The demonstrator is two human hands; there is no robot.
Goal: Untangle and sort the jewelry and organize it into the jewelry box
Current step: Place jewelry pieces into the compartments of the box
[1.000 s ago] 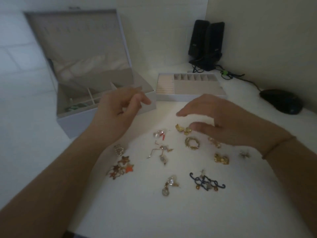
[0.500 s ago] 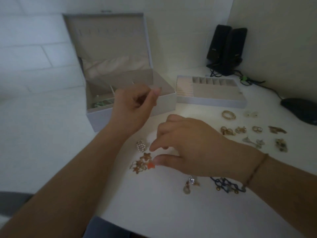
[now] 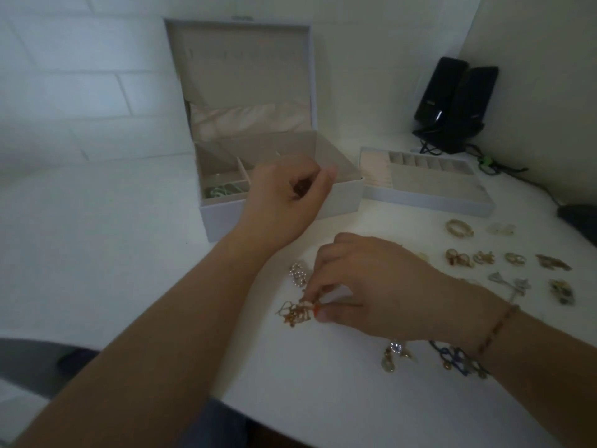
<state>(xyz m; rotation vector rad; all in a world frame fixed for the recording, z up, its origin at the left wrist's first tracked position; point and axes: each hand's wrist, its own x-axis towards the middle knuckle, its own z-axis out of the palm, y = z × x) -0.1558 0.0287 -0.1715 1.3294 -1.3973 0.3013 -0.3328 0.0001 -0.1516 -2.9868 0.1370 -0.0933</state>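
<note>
In jewelry box (image 3: 277,202): green piece (image 3: 223,190).

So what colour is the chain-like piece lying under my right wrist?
Dark blue links with small amber beads, clearest in the head view.

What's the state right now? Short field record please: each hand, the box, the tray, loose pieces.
left hand: fingers curled, raised before the jewelry box; contents unclear
right hand: pinches star cluster on table
jewelry box: lid open, green item in left compartment
tray: out of box, beside it
loose pieces: pearl piece, blue chain, gold ring
</note>
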